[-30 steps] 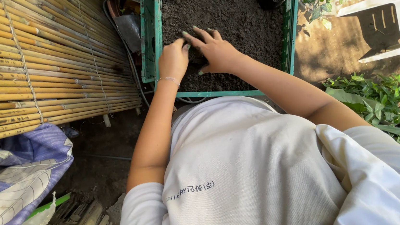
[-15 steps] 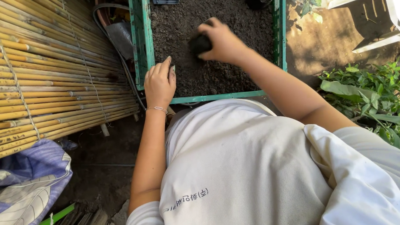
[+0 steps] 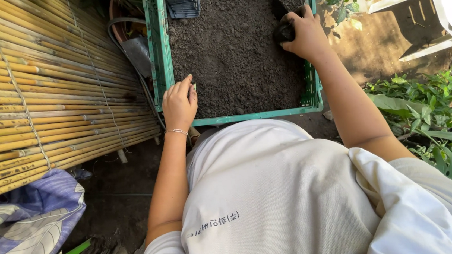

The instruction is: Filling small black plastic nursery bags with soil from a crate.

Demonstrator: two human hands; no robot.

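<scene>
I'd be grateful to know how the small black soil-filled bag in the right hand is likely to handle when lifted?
The small black bag looks thin-walled, so probably floppy and squashable. Packed with soil, it is likely heavy for its size and may spill if tipped.

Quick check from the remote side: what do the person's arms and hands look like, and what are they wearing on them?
Both forearms are bare. The left hand has a thin silvery bracelet at the wrist and pale green painted nails. The right hand shows no jewellery that I can see. Short white sleeves of a white textured shirt end near the elbows. No gloves on either hand.
</scene>
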